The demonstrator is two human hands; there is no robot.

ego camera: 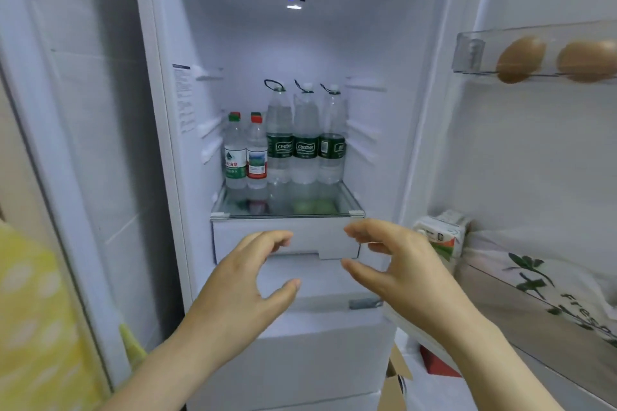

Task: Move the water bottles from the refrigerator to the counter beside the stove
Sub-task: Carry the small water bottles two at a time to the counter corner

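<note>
five clear plastic water bottles (283, 140) stand along the back edge of the refrigerator's glass shelf (287, 212), while the left hand (240, 287) and right hand (397, 264) hover empty, fingers spread (likely shaped to take a bottle each).

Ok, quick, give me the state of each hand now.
Left hand: open, fingers curled, holding nothing.
Right hand: open, fingers curled, holding nothing.

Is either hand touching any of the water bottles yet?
Apart. The head view shows the left hand and right hand open in front of the drawer, well below the water bottles on the glass shelf.
</note>
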